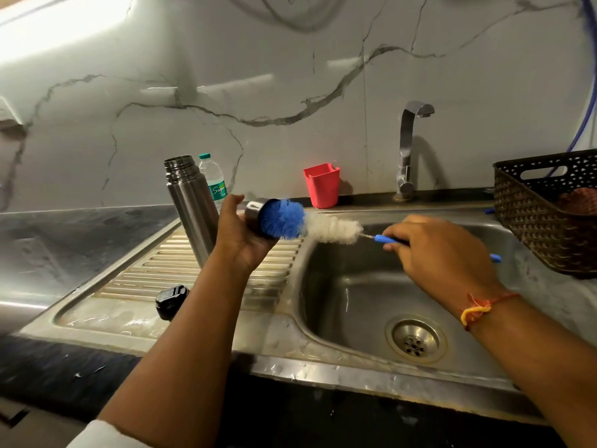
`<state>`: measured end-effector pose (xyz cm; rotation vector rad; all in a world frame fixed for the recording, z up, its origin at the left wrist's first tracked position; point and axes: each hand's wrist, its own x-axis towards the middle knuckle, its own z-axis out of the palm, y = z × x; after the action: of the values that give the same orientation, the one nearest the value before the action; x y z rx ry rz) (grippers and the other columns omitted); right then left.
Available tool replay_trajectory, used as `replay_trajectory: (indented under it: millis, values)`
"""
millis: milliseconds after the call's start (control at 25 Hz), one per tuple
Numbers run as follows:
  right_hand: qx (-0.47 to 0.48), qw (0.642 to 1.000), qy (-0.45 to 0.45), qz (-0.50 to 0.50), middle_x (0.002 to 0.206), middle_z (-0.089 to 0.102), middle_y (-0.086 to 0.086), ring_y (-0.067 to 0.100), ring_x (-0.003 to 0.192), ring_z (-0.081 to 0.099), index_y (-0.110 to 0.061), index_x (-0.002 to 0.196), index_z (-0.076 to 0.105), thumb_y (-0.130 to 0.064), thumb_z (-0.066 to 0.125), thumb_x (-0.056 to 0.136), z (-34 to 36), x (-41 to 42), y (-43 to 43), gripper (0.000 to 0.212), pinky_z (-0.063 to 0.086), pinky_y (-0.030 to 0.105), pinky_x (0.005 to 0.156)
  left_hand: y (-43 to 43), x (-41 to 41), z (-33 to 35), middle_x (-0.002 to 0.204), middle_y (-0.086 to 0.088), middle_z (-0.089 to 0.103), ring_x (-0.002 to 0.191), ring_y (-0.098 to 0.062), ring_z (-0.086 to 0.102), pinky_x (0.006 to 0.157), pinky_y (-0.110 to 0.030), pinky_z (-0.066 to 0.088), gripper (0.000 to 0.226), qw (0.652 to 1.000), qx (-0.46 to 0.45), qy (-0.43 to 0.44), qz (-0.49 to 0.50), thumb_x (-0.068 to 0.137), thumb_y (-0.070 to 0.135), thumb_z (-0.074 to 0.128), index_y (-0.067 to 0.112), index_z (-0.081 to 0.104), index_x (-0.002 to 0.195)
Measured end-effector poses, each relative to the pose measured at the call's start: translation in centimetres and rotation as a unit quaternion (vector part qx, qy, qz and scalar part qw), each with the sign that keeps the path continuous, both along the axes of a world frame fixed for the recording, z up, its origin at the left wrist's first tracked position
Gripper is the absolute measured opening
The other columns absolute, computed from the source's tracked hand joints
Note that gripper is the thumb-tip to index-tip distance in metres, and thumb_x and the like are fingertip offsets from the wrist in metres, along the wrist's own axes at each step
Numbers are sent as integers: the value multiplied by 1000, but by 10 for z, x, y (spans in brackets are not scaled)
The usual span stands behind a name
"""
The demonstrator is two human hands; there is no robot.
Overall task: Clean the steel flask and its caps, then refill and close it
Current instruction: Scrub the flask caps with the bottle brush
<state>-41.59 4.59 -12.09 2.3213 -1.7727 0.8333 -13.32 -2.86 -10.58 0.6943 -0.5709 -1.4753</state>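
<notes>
Left hand: The left hand (240,234) gripped the steel cap (253,212), fingers and thumb curled round its wall, and held it on its side above the drainboard (155,270), mouth turned right towards the basin.
Right hand: The right hand (442,250) pinched the thin blue handle of the bottle brush (282,219) with its fingers bent round it, held above the sink (355,286).
Brush axis: The brush ran almost level from the right hand leftward to the cap. Its blue bristle tip sat in the cap's mouth, and the white bristles behind it were outside.
Deciding relation: The cap lay to the left of the right hand, its open mouth in line with the brush's long axis. Scrubbing would likely call for a push or twist along that line.
Flask: The steel flask (190,208) stood upright and uncapped on the drainboard, just behind the left hand.
Second cap: A black cap (171,300) lay on the drainboard's near end, beside the left forearm.
Further out: A water bottle (214,179) stood behind the flask, with a red cup (321,185) and the tap (407,147) at the wall and a basket (529,221) at the right.
Progress: The work appeared to be at cap cleaning, with the refill and closing not yet done.
</notes>
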Motion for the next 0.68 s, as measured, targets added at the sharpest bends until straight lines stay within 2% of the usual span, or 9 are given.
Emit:
replay_trajectory:
  millis: [80,160,280,320,360,440,520,600,680]
  values:
    - [-8,999,44,-2,86,58,-2,16,75,55,-23,104,66,-36,47,100,2,2,-1,24,52,40,70,-1,-3,0,109,-19,76,110,-35,71,99,-50,55,55,1000,-2,-28,6,97,56,57,8,60,124]
    - [18,999,16,38,73,56,-4,16,67,54,-24,92,67,-38,45,100,1,9,3,28,49,38,63,-4,-4,-1,113,-18,75,105,-34,73,92,-50,59,54,999,-11,-33,26,96,55,59,12,57,128]
    - [186,960,-183,99,58,52,-3,10,50,44,-20,86,73,-36,50,100,0,26,15,31,35,27,48,-4,-1,-5,106,-14,75,91,-28,77,82,-45,63,50,999,-28,-16,37,97,49,61,13,55,132]
    - [274,909,-291,115,57,48,-2,8,46,37,-17,89,74,-35,50,101,3,30,21,33,28,23,45,-3,-2,-5,99,-13,76,86,-27,77,82,-43,63,45,999,-37,-4,29,98,46,60,11,58,126]
    - [363,832,-400,124,58,42,-2,7,45,30,-11,94,73,-34,48,101,7,31,25,35,21,21,44,-2,-2,-4,99,-15,76,87,-28,77,85,-43,62,41,999,-43,10,21,99,43,60,8,60,121]
    - [477,679,-544,125,58,34,-5,3,44,23,-3,103,69,-34,48,101,17,28,31,37,13,18,43,-1,-4,-1,116,-22,71,104,-34,73,95,-47,57,43,998,-45,36,10,98,38,63,3,60,122]
    - [512,620,-582,123,59,31,-5,2,43,21,-2,105,68,-34,50,99,21,23,32,37,12,16,41,-3,-4,-1,132,-23,64,118,-36,67,102,-50,53,43,998,-42,44,8,95,33,69,3,60,124]
    - [510,630,-572,124,59,30,-5,3,45,20,-3,105,69,-34,50,99,21,19,32,37,10,17,43,-6,-4,-2,131,-19,65,119,-34,66,105,-50,52,27,999,-38,29,23,93,27,72,6,62,108]
    - [479,701,-514,119,57,33,-5,4,46,20,-5,103,70,-35,48,100,19,20,32,37,10,19,45,-4,-1,-2,104,-15,72,113,-34,68,107,-53,49,14,998,-44,47,22,96,21,63,7,60,96]
